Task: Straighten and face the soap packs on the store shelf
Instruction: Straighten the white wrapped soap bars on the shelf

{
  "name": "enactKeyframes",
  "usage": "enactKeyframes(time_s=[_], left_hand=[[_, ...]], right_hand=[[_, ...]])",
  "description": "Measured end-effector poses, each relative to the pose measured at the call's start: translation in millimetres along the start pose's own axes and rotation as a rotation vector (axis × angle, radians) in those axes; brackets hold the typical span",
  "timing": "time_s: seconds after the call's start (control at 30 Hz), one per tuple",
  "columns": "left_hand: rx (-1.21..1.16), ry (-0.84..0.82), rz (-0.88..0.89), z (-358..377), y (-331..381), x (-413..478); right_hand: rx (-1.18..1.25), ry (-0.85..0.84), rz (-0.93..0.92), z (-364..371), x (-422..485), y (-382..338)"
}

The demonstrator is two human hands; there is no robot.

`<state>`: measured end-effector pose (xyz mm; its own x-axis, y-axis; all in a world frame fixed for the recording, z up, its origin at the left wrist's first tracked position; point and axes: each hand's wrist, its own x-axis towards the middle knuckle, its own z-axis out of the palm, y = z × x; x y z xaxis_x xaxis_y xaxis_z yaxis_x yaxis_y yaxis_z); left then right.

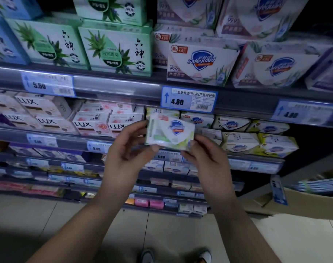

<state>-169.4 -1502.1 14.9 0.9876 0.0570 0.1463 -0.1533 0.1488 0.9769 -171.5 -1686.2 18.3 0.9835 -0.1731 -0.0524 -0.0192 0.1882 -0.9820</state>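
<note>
A white-and-green Safeguard soap pack (170, 132) is held in front of the second shelf, its printed face toward me and slightly tilted. My left hand (126, 149) grips its left end, thumb under the lower edge. My right hand (205, 156) pinches its lower right corner. Behind it, more yellow-green Safeguard packs (256, 135) lie in uneven rows on the same shelf. Pink LUX packs (91, 124) stand to the left. On the shelf above, white Safeguard packs (199, 61) lean at angles beside green aloe packs (116, 52).
Shelf rails carry price tags, one reading 4.80 (188, 99). Lower shelves hold several smaller soap packs (148, 203). An open cardboard box (302, 204) sits on the tiled floor at the right. My shoes (177, 256) show at the bottom edge.
</note>
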Motion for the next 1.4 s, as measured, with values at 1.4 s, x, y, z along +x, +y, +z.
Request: enactKeyframes(time_s=[1.4], left_hand=[[0.300,0.240,-0.086,-16,-27,15]], right_hand=[[-0.366,0.004,-0.099,2,4,19]])
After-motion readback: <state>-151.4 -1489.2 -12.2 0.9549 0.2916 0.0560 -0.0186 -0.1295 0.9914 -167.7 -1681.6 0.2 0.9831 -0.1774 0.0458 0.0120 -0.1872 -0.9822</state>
